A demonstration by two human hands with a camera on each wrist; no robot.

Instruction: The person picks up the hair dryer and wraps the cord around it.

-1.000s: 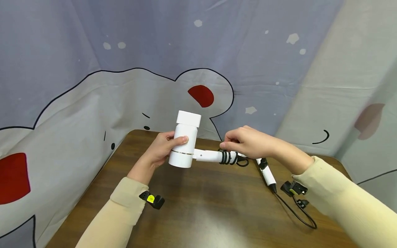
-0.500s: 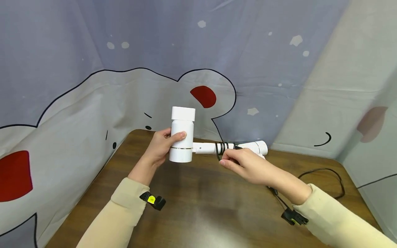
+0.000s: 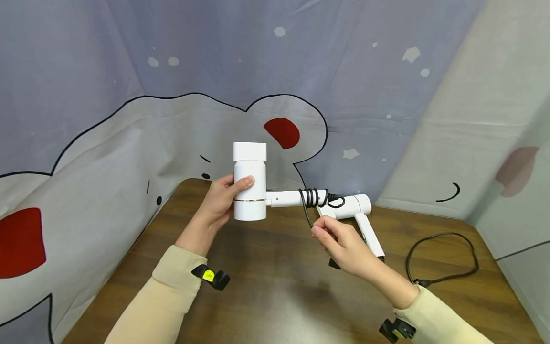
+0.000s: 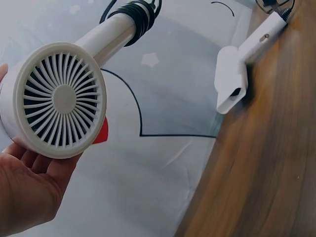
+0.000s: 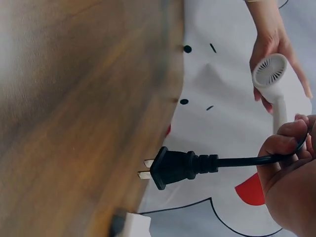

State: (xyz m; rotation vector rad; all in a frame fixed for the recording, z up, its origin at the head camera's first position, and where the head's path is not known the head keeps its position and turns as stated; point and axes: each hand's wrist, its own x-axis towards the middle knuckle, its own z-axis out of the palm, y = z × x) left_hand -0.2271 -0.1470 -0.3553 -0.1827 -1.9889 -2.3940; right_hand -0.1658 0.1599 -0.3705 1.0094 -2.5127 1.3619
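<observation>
Head view: with my left grip I hold a white hair dryer by its barrel, thumb across the front, up off the desk. Its squared nozzle points up and the handle reaches out to my right. Round the handle's far part runs a black cord in several close turns, and one length slants down to my right grip, where I pinch it between thumb and fingers. From the right wrist I see the black plug, its two prongs clear of my fingers. From the left wrist the round vent grille faces me.

A second white hair dryer lies on the desk beyond my right grip, partly hidden by it. Near my right sleeve another black cord loops over the wood. Behind the desk hangs a printed cloth.
</observation>
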